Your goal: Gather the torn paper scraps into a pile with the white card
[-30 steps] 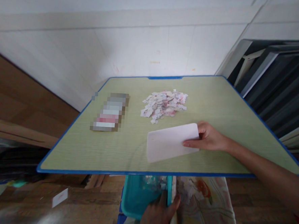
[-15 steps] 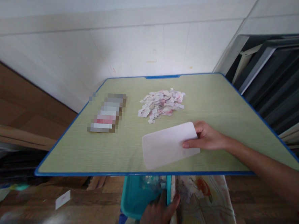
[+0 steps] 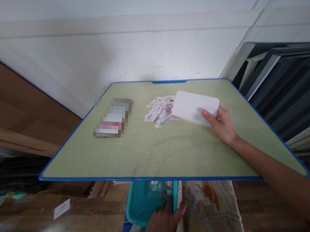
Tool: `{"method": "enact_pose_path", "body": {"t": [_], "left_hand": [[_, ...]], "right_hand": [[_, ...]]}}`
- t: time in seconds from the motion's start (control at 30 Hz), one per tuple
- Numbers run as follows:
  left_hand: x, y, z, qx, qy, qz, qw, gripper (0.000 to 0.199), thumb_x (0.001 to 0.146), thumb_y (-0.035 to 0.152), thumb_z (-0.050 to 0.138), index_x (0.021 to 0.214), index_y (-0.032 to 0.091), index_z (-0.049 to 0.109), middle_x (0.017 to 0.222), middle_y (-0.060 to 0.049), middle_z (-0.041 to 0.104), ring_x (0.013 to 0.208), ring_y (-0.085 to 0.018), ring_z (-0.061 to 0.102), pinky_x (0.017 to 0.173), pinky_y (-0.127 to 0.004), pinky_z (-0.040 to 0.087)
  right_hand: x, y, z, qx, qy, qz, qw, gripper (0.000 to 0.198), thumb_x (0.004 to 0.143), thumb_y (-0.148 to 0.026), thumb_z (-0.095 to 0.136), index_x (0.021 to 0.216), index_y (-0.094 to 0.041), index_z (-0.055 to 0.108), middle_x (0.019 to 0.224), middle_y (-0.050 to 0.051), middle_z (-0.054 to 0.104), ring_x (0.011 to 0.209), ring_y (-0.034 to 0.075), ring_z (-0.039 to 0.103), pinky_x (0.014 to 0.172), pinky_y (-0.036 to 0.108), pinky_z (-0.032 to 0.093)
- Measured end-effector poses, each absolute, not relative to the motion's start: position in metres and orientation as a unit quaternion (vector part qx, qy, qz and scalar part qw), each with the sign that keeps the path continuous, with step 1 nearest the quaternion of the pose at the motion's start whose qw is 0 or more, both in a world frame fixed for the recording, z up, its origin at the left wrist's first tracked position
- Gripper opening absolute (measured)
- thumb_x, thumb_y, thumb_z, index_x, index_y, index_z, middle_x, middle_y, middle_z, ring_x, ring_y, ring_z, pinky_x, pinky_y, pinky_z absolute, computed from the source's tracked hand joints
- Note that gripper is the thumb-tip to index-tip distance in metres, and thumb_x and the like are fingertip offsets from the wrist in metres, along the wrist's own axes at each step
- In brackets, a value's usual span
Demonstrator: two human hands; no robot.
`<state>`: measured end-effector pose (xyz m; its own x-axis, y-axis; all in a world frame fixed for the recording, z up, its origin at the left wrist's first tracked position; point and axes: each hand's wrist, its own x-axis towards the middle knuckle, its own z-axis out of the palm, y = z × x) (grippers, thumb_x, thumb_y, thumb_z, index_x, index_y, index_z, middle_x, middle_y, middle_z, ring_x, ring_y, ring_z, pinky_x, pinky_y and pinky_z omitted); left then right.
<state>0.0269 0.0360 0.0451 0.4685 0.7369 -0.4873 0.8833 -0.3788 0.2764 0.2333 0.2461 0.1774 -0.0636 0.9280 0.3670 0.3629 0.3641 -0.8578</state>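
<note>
My right hand [image 3: 224,125] pinches the right end of a white card [image 3: 189,106] with rounded corners, thumb on top. The card is held up over the green table, covering the right part of a heap of torn paper pieces [image 3: 159,111]. Below the table's front edge, my left hand [image 3: 163,221] grips the right rim of a teal plastic tray [image 3: 136,209], with fingers inside and thumb outside. A clear crinkled bag and small scraps [image 3: 158,189] lie inside the tray, partly hidden by the table.
On the left of the blue-edged green table [image 3: 110,158] lies a blurred-out flat item [image 3: 112,118]. A patterned cloth [image 3: 217,217] with paper scraps is beside the tray. Dark panels [image 3: 290,82] lean at the right. A paper piece [image 3: 62,208] lies on the floor.
My right hand has lifted the white card up and away from the table's front, over the right side of the paper heap. My left hand has stayed at the tray.
</note>
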Motion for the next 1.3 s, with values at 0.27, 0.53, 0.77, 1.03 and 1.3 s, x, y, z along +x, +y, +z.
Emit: {"method": "enact_pose_path", "body": {"t": [0.27,0.53,0.77,1.03,1.3], "left_hand": [[0.0260,0.0361,0.0421,0.821,0.492,-0.130,0.257,0.066,0.067,0.014,0.042,0.124,0.034,0.015,0.119,-0.017,0.037,0.091,-0.028,0.051,0.066,-0.040,0.045],[0.0258,0.0346,0.0414,0.821,0.495,-0.120,0.256,0.067,0.066,0.010,0.040,0.123,0.035,0.017,0.115,-0.016,0.041,0.089,-0.028,0.052,0.066,-0.041,0.045],[0.0262,0.0365,0.0460,0.820,0.493,-0.117,0.267,0.071,0.063,0.011,0.043,0.124,0.033,0.016,0.117,-0.016,0.040,0.093,-0.029,0.049,0.069,-0.041,0.044],[0.0257,0.0354,0.0424,0.816,0.496,-0.116,0.274,0.075,0.058,0.011,0.047,0.123,0.033,0.016,0.117,-0.015,0.039,0.093,-0.029,0.049,0.070,-0.042,0.044],[0.0270,0.0356,0.0430,0.812,0.500,-0.133,0.271,0.072,0.062,0.012,0.045,0.124,0.034,0.016,0.117,-0.015,0.039,0.091,-0.028,0.050,0.069,-0.040,0.044]], "right_hand": [[0.2350,0.2486,0.1676,-0.465,-0.654,0.293,0.521,0.026,0.070,-0.039,0.053,0.086,-0.019,0.058,0.080,0.003,0.060,0.066,0.017,0.056,0.057,0.029,0.045],[0.2303,0.2470,0.1701,-0.437,-0.700,0.295,0.481,0.025,0.071,-0.035,0.052,0.088,-0.017,0.058,0.085,0.003,0.061,0.072,0.017,0.056,0.061,0.029,0.045],[0.2324,0.2436,0.1716,-0.458,-0.659,0.319,0.505,0.023,0.069,-0.038,0.054,0.078,-0.017,0.058,0.070,0.001,0.059,0.058,0.014,0.053,0.048,0.025,0.041],[0.2338,0.2473,0.1716,-0.465,-0.611,0.349,0.537,0.021,0.066,-0.038,0.057,0.077,-0.019,0.058,0.070,0.001,0.059,0.053,0.013,0.052,0.046,0.025,0.040],[0.2365,0.2522,0.1673,-0.468,-0.578,0.343,0.574,0.021,0.066,-0.039,0.057,0.076,-0.021,0.058,0.075,0.001,0.061,0.057,0.015,0.054,0.049,0.028,0.041]]}}
